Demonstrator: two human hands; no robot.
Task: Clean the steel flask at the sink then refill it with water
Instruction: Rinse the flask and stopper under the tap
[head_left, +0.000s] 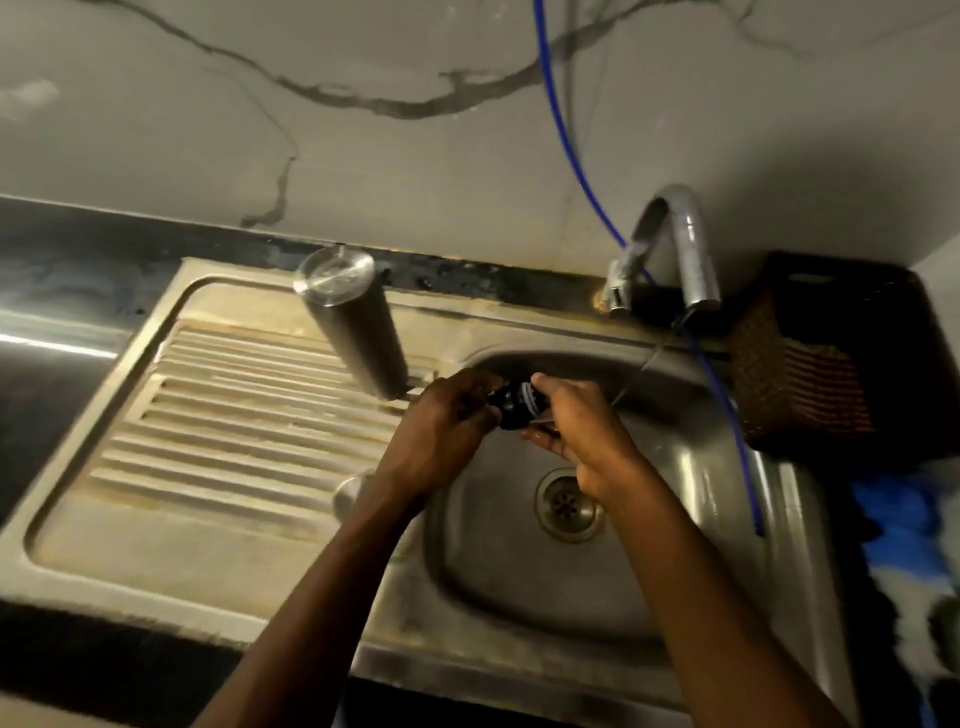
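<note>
The steel flask (353, 322) stands upside down on the ribbed drainboard (234, 415), just left of the sink basin (545, 582). Its black cap (514, 402) is held over the basin between both hands. My left hand (447, 415) grips the cap from the left and my right hand (576, 426) grips it from the right. A thin stream of water runs from the tap (680, 244) down toward my right hand.
A blue hose (566, 140) hangs down the marble wall and into the basin's right side. A dark woven basket (831, 358) sits on the counter to the right. The drain (569, 506) lies in the basin. Blue and white cloth (904, 530) lies at the right edge.
</note>
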